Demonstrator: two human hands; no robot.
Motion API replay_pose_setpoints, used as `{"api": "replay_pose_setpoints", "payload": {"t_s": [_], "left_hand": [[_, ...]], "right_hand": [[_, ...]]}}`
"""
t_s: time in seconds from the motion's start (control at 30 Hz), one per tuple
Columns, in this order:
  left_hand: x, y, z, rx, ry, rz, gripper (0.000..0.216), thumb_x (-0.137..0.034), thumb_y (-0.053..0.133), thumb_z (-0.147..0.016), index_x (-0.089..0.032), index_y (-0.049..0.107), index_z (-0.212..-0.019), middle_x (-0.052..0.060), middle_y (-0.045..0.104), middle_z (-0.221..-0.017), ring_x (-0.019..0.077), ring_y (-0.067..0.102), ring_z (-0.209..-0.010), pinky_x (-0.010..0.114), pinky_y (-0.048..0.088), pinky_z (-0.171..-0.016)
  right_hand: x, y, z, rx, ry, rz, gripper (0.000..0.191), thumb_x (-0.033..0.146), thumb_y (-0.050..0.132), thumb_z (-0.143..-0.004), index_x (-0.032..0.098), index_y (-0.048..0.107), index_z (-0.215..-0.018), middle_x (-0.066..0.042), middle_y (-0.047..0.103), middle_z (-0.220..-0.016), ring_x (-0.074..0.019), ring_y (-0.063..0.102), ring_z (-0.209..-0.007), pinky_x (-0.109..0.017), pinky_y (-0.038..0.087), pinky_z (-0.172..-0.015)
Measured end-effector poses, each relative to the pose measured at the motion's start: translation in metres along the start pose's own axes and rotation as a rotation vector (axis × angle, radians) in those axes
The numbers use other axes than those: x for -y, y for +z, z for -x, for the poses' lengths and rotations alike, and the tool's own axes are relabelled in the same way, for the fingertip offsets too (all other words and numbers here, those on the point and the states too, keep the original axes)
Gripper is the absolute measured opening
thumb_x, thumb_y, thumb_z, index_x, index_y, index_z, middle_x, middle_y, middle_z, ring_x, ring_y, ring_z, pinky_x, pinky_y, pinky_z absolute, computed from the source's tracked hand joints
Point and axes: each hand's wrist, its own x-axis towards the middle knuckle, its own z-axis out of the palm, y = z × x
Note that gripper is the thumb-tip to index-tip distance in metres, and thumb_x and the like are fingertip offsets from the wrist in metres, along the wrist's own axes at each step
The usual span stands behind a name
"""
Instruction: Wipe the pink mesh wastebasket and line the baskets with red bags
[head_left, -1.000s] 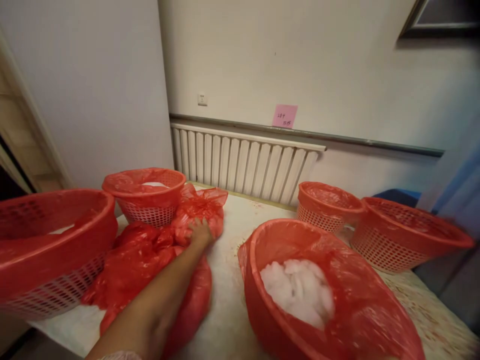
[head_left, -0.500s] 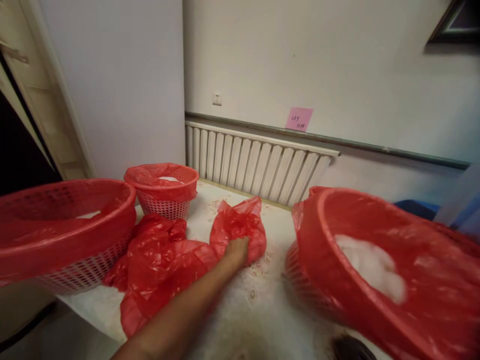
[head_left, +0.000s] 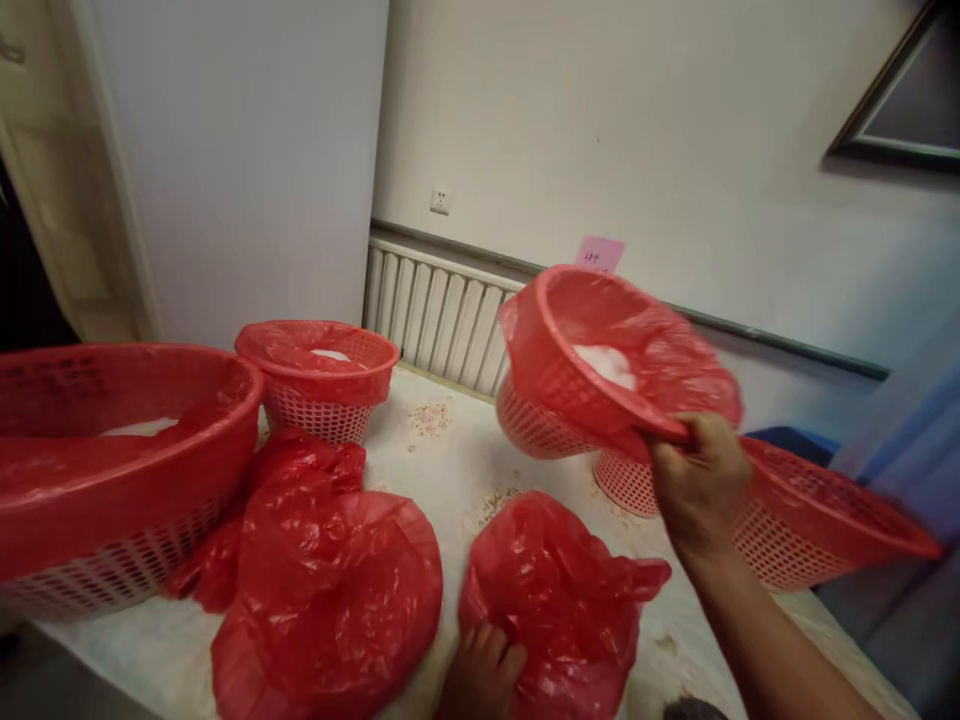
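My right hand [head_left: 701,480] is closed round the near rim of a red plastic basket [head_left: 544,425], which hangs tilted above the table. A red bag lines this basket, and white lumps [head_left: 606,365] of a kind I cannot make out lie inside. At the bottom middle, my left hand [head_left: 487,665] has its fingers curled on the edge of a crumpled red plastic bag [head_left: 555,580] lying on the table. To the left of that hand spreads another red plastic bag [head_left: 337,600].
A large lined red basket [head_left: 127,530] stands at the left, with a smaller one [head_left: 322,405] behind it. More red baskets [head_left: 795,540] stand at the right, partly behind my right arm. A white radiator [head_left: 435,300] runs along the wall beyond the patterned table [head_left: 420,450].
My right hand has come into view, and the lined basket is now lifted off the table, farther back and leftward. My left hand has drawn the red bag nearer to me.
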Motion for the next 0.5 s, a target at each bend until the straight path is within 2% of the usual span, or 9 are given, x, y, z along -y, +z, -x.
{"api": "replay_pose_setpoints", "payload": {"t_s": [0.07, 0.17, 0.27, 0.37, 0.5], "left_hand": [[0.007, 0.009, 0.001, -0.043, 0.032, 0.000, 0.009, -0.019, 0.053, -0.083, -0.023, 0.060, -0.085, 0.003, 0.063, -0.076, 0.0210, 0.056, -0.069, 0.033, 0.041, -0.066], [0.011, 0.013, -0.008, -0.024, 0.041, 0.005, 0.008, -0.020, 0.051, -0.085, -0.024, 0.057, -0.081, 0.003, 0.061, -0.073, 0.0206, 0.054, -0.066, 0.033, 0.039, -0.064], [0.013, 0.014, -0.012, -0.009, 0.065, 0.004, 0.007, -0.023, 0.052, -0.085, -0.024, 0.057, -0.080, 0.003, 0.061, -0.072, 0.0209, 0.054, -0.065, 0.034, 0.038, -0.063], [0.016, 0.019, -0.009, 0.009, 0.076, 0.021, 0.005, -0.022, 0.056, -0.082, -0.025, 0.060, -0.085, 0.002, 0.064, -0.073, 0.0205, 0.055, -0.064, 0.033, 0.038, -0.063], [0.023, 0.028, -0.003, -0.003, 0.078, 0.016, 0.026, -0.011, 0.055, -0.075, -0.027, 0.064, -0.095, 0.001, 0.070, -0.079, 0.0199, 0.059, -0.066, 0.033, 0.040, -0.066]], "right_hand": [[0.015, 0.042, 0.006, 0.073, 0.058, -0.095, 0.015, 0.033, 0.060, -0.079, 0.019, 0.058, -0.073, -0.001, 0.056, -0.072, -0.0157, 0.050, -0.068, -0.028, 0.038, -0.065], [0.036, 0.102, 0.024, 0.207, 0.118, -0.221, 0.010, 0.025, 0.059, -0.078, 0.020, 0.055, -0.070, 0.001, 0.053, -0.070, -0.0145, 0.047, -0.067, -0.027, 0.037, -0.065], [0.053, 0.151, 0.050, 0.340, 0.148, -0.329, 0.011, 0.019, 0.057, -0.075, 0.020, 0.050, -0.067, 0.002, 0.052, -0.071, -0.0150, 0.046, -0.070, -0.027, 0.036, -0.067], [0.071, 0.180, 0.077, 0.505, 0.171, -0.389, 0.012, 0.014, 0.058, -0.073, 0.021, 0.050, -0.067, 0.002, 0.052, -0.072, -0.0153, 0.046, -0.071, -0.027, 0.038, -0.069], [0.088, 0.184, 0.094, 0.673, 0.074, -0.451, 0.008, 0.014, 0.060, -0.078, 0.020, 0.058, -0.083, -0.002, 0.060, -0.088, -0.0174, 0.054, -0.085, -0.029, 0.044, -0.080]]}}
